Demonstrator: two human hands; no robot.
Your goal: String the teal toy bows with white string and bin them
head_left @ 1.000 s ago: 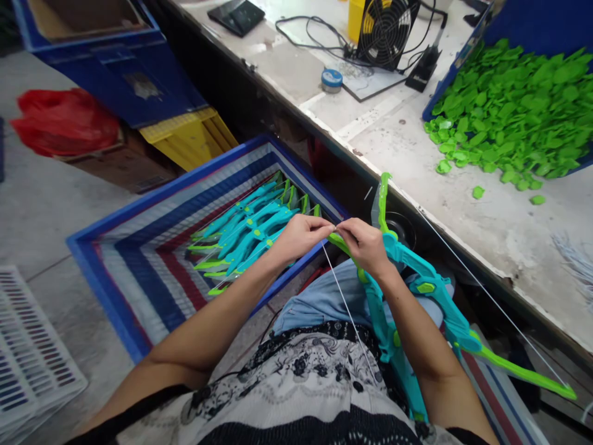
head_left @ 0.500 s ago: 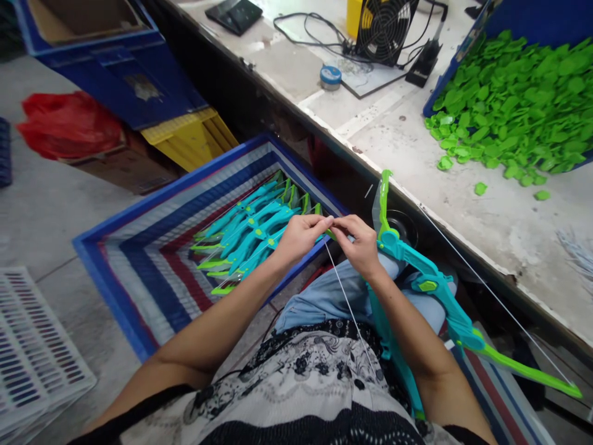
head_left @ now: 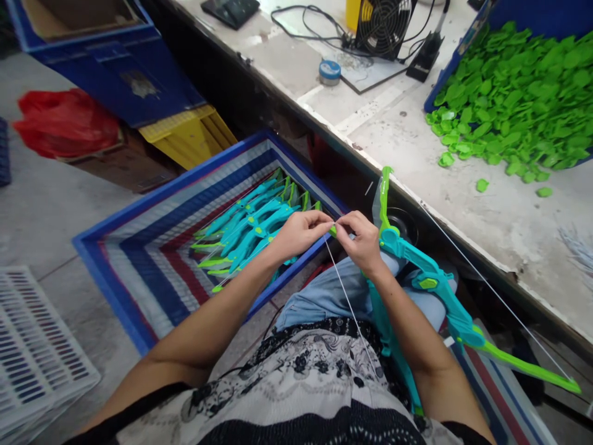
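My two hands meet in front of me, fingertips almost touching. My left hand (head_left: 299, 233) is closed in a pinch at the upper end of a thin white string (head_left: 345, 290), which runs down toward my lap. Between finger and thumb my right hand (head_left: 362, 242) grips the green tip of a toy bow (head_left: 384, 330); its turquoise body hangs below, partly behind my right forearm. The exact join of string and tip is hidden by my fingers. Another turquoise and green toy bow (head_left: 433, 275), strung, lies across my knees to the right.
A blue-rimmed crate (head_left: 125, 216) with striped lining holds several toy bows (head_left: 252, 228). The workbench (head_left: 380, 139) carries a fan (head_left: 385, 28), a round blue-lidded tin (head_left: 330, 72) and a bin spilling green plastic pieces (head_left: 519, 99). A white plastic basket (head_left: 44, 352) stands on the left.
My fingertips have shifted slightly, and a bit more of the green tip shows between them. The bows on my lap and in the crate stay put.
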